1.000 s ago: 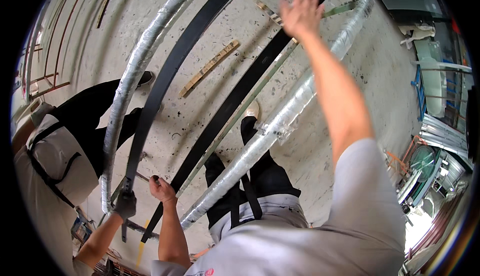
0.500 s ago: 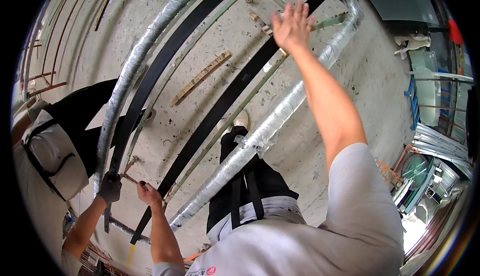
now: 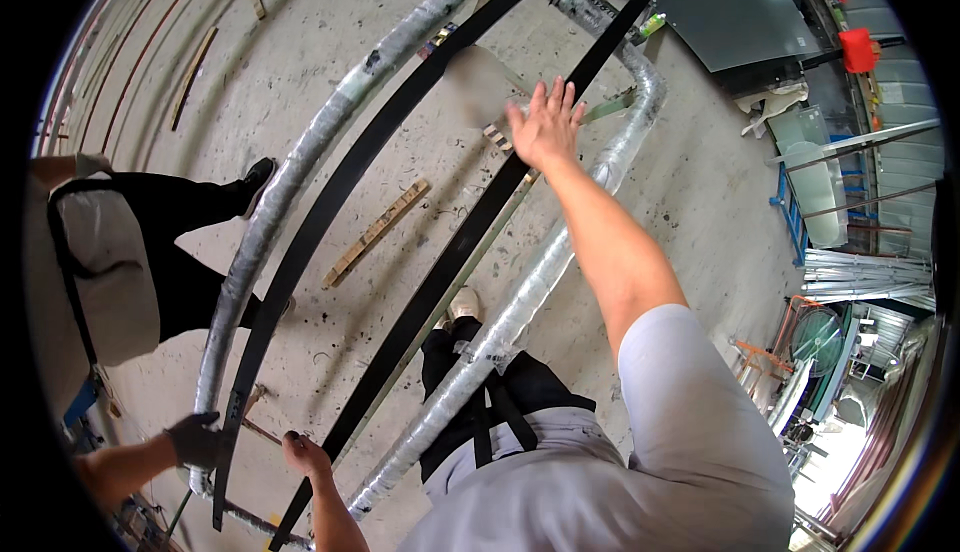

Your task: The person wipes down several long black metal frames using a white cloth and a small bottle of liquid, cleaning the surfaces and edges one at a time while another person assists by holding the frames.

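Note:
My right hand lies over the upper part of a long black strip, palm down with the fingers spread. Lower left, my left hand is curled closed at the same strip's near end; whatever its fingers hold is hidden. The strip runs diagonally along a narrow greenish rail of a frame. A second black strip lies left of it, roughly parallel. Beside that strip's lower end is a co-worker's dark-gloved hand, near the frame's silver-wrapped outer tube.
Another silver-wrapped tube crosses in front of my legs. A wooden strip shows on the concrete floor between the strips. The co-worker stands at the left. Dark panels, a blue stand and a round fan are at the right.
The view has shifted, so the frame sits differently in it. The co-worker's gloved hand has come off the left strip's end to its left side. My right hand still lies over the strip.

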